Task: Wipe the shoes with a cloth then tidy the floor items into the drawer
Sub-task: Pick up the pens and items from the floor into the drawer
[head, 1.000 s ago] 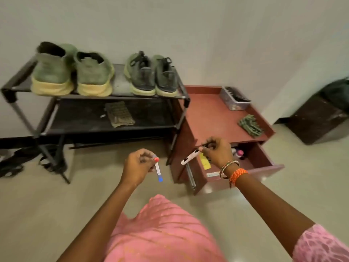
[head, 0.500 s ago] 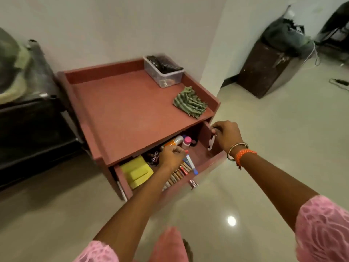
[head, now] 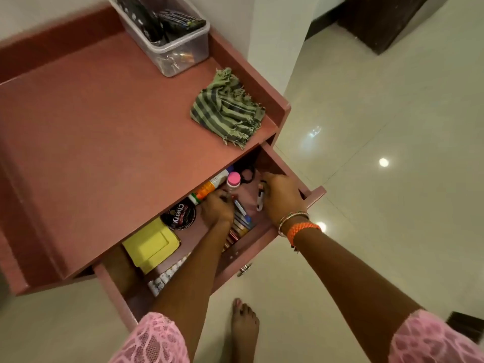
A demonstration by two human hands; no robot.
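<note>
The drawer (head: pixel 315 193) of the reddish cabinet (head: pixel 91 121) stands pulled out. Both my hands are inside it. My left hand (head: pixel 217 209) pinches a small white and blue pen (head: pixel 242 209) low over the row of pens in the drawer. My right hand (head: pixel 281 197) holds a white pen-like item (head: pixel 260 199) near the drawer's right end. A green striped cloth (head: pixel 226 108) lies crumpled on the cabinet top at its right edge. The shoes are out of view.
In the drawer lie a yellow box (head: pixel 150 244), a black polish tin (head: pixel 179 214), an orange tube (head: pixel 208 188) and a pink-capped bottle (head: pixel 233 180). A clear tub (head: pixel 167 30) sits on the cabinet top. My bare foot (head: pixel 243 328) stands on the tiled floor.
I have moved from the shoe rack to over the cabinet. Both hands carried their pens from the air down into the open drawer.
</note>
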